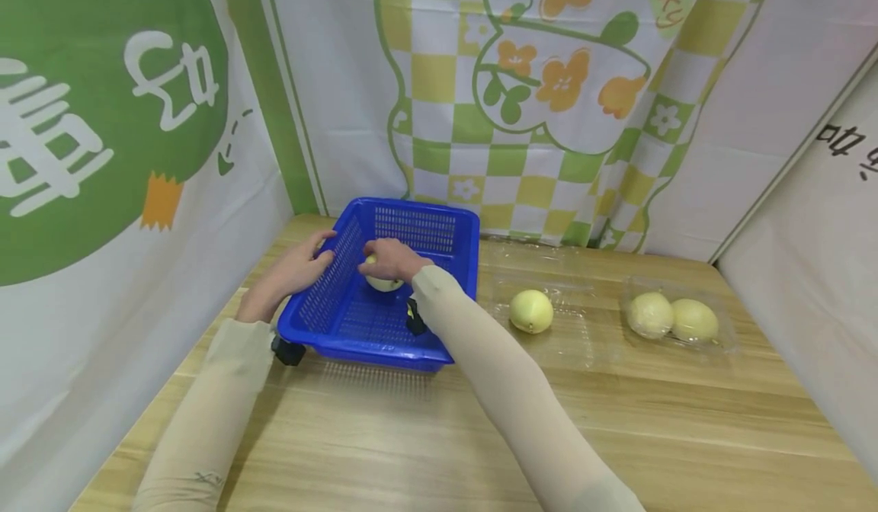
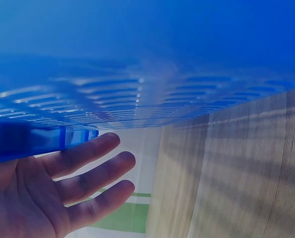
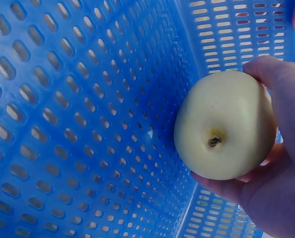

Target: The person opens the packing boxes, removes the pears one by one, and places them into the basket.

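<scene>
Pear (image 3: 226,111) was gripped by right hand (image 1: 394,259), fingers curled round it, inside blue slotted basket (image 1: 373,348) | basket was touched by left hand (image 1: 293,272), loosely spread, apparently for steadiness.

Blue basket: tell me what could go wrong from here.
The round pale fruit in the right hand could slip and knock against the blue basket if the grip loosens.
The left hand is at the basket's rim, three fingers extended rather than wrapped round it, so a bump might shift the basket.
The uncovered fruit in the open clear container lies near the right sleeve; a stray brush could roll it.
</scene>
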A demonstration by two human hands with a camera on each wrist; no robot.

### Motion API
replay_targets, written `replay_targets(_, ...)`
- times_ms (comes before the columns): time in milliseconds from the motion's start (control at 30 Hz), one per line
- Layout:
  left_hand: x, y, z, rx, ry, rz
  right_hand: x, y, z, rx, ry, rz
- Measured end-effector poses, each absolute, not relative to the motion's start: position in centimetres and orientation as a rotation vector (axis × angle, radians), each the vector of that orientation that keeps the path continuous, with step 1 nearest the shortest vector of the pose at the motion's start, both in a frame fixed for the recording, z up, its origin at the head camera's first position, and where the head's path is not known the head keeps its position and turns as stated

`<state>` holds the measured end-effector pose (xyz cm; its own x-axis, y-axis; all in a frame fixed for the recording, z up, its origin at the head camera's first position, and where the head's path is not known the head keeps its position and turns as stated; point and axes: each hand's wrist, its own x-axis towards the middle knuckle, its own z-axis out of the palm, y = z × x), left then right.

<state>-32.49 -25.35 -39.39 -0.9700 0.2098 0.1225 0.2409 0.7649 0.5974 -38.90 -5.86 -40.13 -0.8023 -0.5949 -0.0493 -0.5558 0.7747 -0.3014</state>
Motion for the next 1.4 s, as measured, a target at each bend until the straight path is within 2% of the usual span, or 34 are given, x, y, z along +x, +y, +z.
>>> replay_targets(767,-32.6,-25.5,-39.6,-0.353,-2.918,-0.998,-38.7,-5.4,-38.5,-0.989,2.92,-0.385)
replay_targets(1400,-32.7,-25.5,-39.7,-0.342,-2.91,-1.012,-37.4,-3.7,-34.1,-1.086,2.939,-0.44)
